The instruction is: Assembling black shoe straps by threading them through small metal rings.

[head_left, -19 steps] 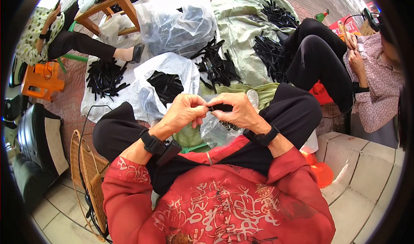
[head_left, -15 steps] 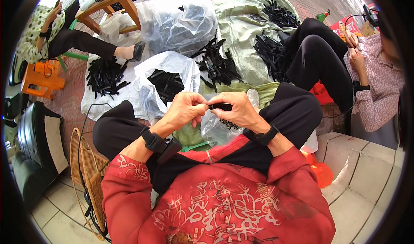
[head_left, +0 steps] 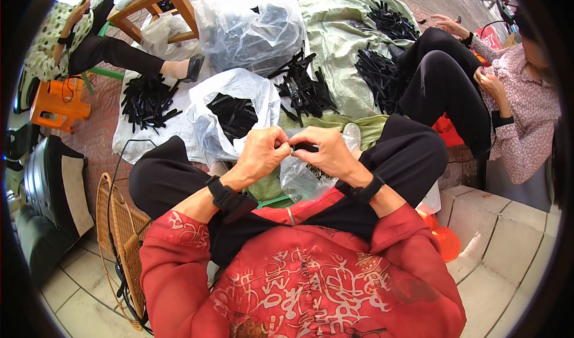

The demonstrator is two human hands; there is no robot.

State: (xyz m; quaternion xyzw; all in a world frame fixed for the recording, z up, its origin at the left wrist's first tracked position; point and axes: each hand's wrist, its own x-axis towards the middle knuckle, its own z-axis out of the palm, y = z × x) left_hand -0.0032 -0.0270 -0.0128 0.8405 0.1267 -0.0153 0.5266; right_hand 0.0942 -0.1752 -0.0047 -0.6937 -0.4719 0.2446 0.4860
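Note:
My left hand and my right hand meet fingertip to fingertip above my lap. Between the right thumb and fingers lies a short black strip, largely covered by them. The left thumb and index finger are pinched at its end; whatever small piece they grip is hidden. Just below the hands, a clear plastic bag with small dark and brassy bits rests in my lap. Beyond the left hand stands an open white bag filled with black strips.
Loose piles of black strips lie ahead, at the left and at the right, on white and green sheets. A co-worker's leg is at the right, another's shoe at the left. A wicker chair stands beside me.
The co-worker on the right has stretched one hand out toward the far pile; before, both their hands were together. My own hands stay nearly in place, the left fingers shifted slightly at the strip.

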